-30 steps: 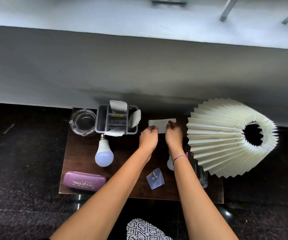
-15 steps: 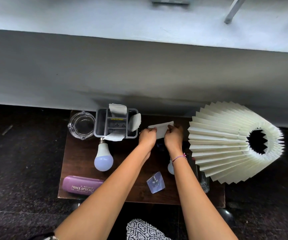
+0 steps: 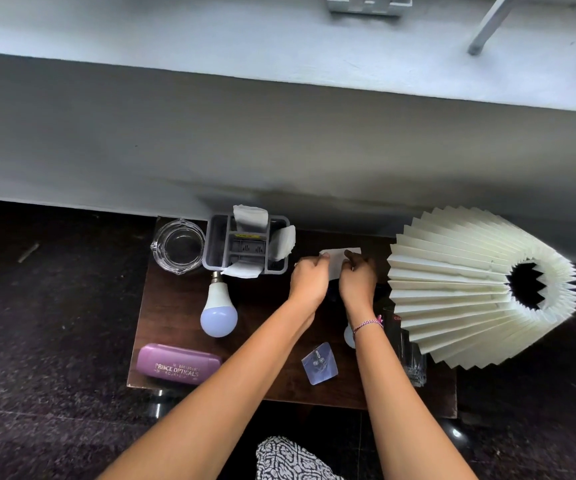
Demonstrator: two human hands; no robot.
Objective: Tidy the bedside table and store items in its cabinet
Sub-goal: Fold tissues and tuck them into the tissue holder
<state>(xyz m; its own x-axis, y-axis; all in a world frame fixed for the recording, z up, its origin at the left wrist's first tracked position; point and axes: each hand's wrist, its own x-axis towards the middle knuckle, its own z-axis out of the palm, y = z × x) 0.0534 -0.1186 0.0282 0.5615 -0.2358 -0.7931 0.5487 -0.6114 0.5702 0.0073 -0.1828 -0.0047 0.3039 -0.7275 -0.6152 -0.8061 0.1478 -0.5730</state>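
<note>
A small dark wooden bedside table (image 3: pixel 175 306) stands against the wall. Over its back middle, my left hand (image 3: pixel 309 280) and my right hand (image 3: pixel 357 280) both pinch a white tissue (image 3: pixel 337 263), one at each side. Left of them sits a grey organiser (image 3: pixel 245 247) with white tissues tucked in it. A glass ashtray (image 3: pixel 178 245) is at the back left corner. A white bulb (image 3: pixel 218 310) lies in front of the organiser. A purple glasses case (image 3: pixel 177 365) lies at the front left. A small clear pouch (image 3: pixel 319 363) lies between my forearms.
A pleated cream lampshade (image 3: pixel 459 289) lies tipped on its side over the table's right end. Under it stand clear glass tumblers (image 3: pixel 413 362). Another small white bulb (image 3: pixel 348 336) shows behind my right wrist. Dark stone floor surrounds the table.
My hands have drawn closer together on the tissue, and less of it shows between them. The other things have not moved.
</note>
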